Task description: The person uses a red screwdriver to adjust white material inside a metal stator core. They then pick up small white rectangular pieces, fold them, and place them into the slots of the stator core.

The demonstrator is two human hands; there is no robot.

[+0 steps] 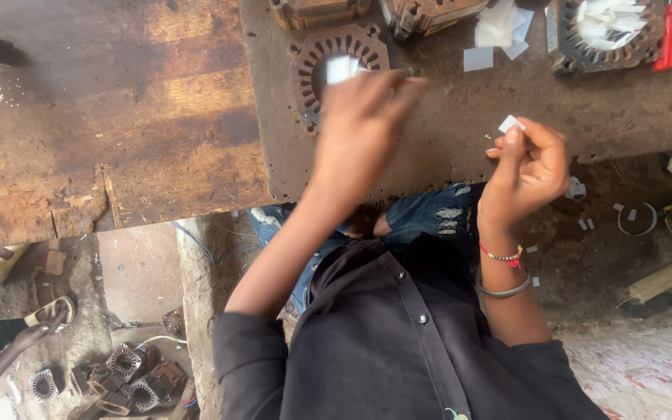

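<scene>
Right hand (529,167), paper slip (510,123) at its fingertip grip, stator (328,58) well apart.

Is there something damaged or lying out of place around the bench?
Yes. The wooden bench edge is chipped and broken. Small white paper scraps lie scattered on the ground beside the right hand, away from the paper pile.
</scene>
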